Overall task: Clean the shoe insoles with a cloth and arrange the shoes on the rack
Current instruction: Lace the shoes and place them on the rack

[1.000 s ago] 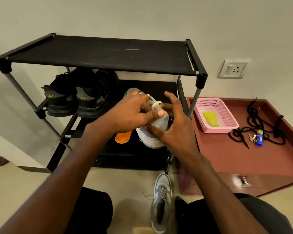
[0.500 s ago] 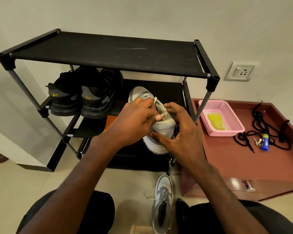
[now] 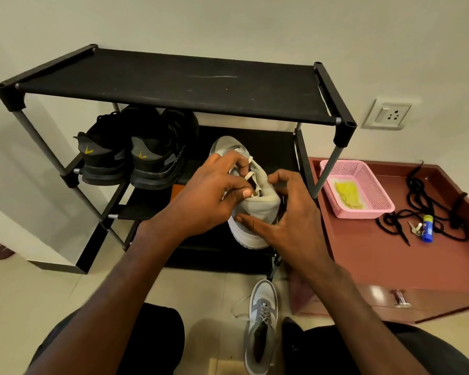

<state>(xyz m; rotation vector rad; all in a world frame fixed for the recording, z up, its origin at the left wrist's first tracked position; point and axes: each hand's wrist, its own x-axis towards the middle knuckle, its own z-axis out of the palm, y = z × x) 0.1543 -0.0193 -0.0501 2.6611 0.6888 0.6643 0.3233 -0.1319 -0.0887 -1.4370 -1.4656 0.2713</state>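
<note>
- left hand (image 3: 206, 196): fingers curled over the top of the grey and white sneaker (image 3: 251, 212); thumb and forefinger pinch its cream lace (image 3: 251, 175) at the shoe opening.
- right hand (image 3: 287, 212): fingers and thumb curled round the heel end of the same sneaker, gripping it from the right and from below.
- grey and white sneaker: held by both hands in front of the middle shelf of the shoe rack (image 3: 173, 85), heel toward the camera, toe pointing into the rack. whether its sole rests on the shelf cannot be told.
- orange insole (image 3: 177, 189): only a small part shows, on the shelf just left of the left hand, mostly hidden by that hand.
- black shoes (image 3: 130, 155): a pair, side by side on the left half of the middle shelf, heels outward, each with a yellow mark on the heel.
- second grey sneaker (image 3: 261, 326): lies on the floor (image 3: 25, 293) between the person's knees, toe toward the rack, laces loose.
- table (image 3: 377, 258): reddish-brown, just right of the rack.
- pink basket (image 3: 374, 185): on the table near the rack; holds a yellow cloth (image 3: 348, 194).
- black laces (image 3: 431, 201): loosely coiled on the table, right of the basket.
- keys (image 3: 415, 229) and a blue tube (image 3: 427, 228): lie together among the black laces.
- wall socket (image 3: 389, 115): on the wall above the table.
</note>
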